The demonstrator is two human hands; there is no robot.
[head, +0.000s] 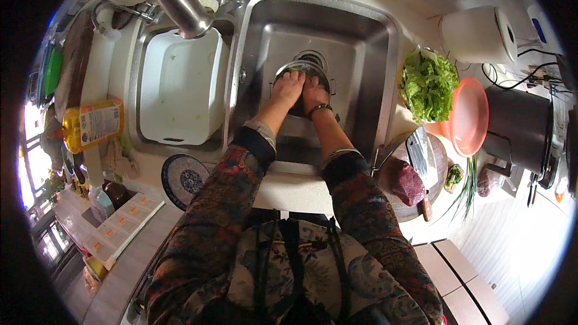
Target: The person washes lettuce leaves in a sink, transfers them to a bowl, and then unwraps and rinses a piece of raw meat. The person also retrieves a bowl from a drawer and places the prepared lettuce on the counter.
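Both hands reach down into a round metal bowl point(313, 66) with small side handles, standing in the right basin point(356, 61) of a stainless steel sink. My left hand point(288, 88) is inside its left half, fingers pointing down. Close beside it, my right hand point(315, 94) lies in the right half, a beaded bracelet on the wrist. A little dark green shows at the rim by the left fingers. The fingertips and most of the contents are hidden. Just behind the bowl is the drain point(319, 57), partly covered by it.
A white plastic tub point(180, 85) fills the left basin under the faucet point(183, 4). Lettuce point(428, 83) stands right of the sink, beside a pink basin point(467, 117). A cleaver point(421, 151) and raw meat point(407, 182) rest on a round cutting board point(435, 158).
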